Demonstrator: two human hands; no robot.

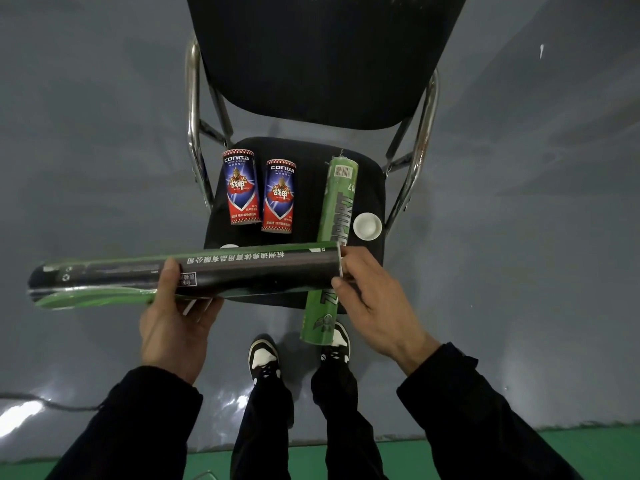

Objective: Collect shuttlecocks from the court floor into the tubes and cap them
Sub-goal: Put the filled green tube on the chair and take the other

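We are standing on the grey floor [86, 133] before a black chair [322, 64] with chrome legs, our two shoes [265, 358] showing below its seat. We are holding a long black-and-green tube [194, 275] level across the front of the seat, its left end reaching out over the floor and its right end hanging above the seat's front edge. Our left hand [173, 327] is gripping this tube from below near its middle, thumb curling over the top and fingers wrapping round the underside. Our right hand [374, 299] is meeting the tube's right end, its fingertips [341, 284] pinching the white cap [340, 268] seated on that end, the fingers bent and close together around the rim. A second green tube [337, 202] is lying lengthwise on the seat, passing under the held one and jutting past the front edge. Two short red-and-blue tubes [241, 187] are lying side by side at the seat's left. A loose white lid [367, 225] is resting just beside the green tube's right. Another white piece is peeking out behind the held tube, mostly hidden.
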